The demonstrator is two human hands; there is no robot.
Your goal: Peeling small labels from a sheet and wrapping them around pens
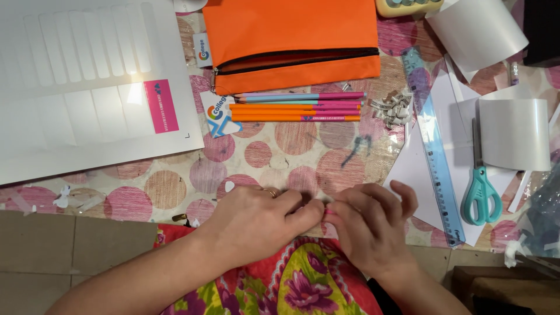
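My left hand [256, 219] and my right hand [370, 221] meet at the table's near edge, fingertips pinched together on a small pink object [329, 211], mostly hidden by the fingers. A ring sits on my left hand. Farther back lies a row of pink, blue and orange pencils [296, 107] below an open orange zip pouch [291, 44] with a paper tag [218, 114].
A white sticker sheet [87, 81] with a pink label fills the left. To the right lie a blue ruler [434, 151], teal-handled scissors [480, 189], curled white sheets [513, 131] and a heap of small paper scraps [394, 108]. The tablecloth [175, 186] has pink dots.
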